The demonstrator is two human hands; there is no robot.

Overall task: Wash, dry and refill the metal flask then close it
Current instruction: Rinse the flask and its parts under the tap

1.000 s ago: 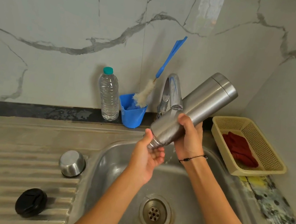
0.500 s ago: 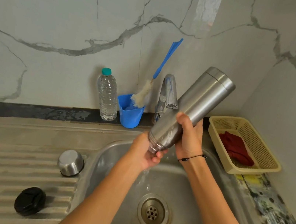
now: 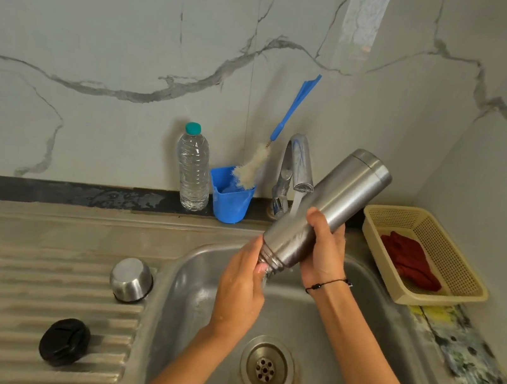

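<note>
Metal flask (image 3: 325, 210) tilts mouth-down over the steel sink (image 3: 194, 282), above the drain (image 3: 267, 367): the left hand (image 3: 241, 292) cups its threaded neck with fingers curled against the opening, and the right hand (image 3: 324, 252) grasps its lower body, fingers wrapped round it. On the ribbed draining board to the left, a black stopper (image 3: 64, 341) lies nearest, and a steel cup lid (image 3: 131, 279) stands upside down beyond it. Farther back, water runs from the tap (image 3: 297, 165) by the flask, with a blue cup (image 3: 231, 198) holding a bottle brush (image 3: 254, 168), a plastic water bottle (image 3: 192, 169) and, at right, a basket (image 3: 469, 286) with a red cloth (image 3: 410, 261).
</note>
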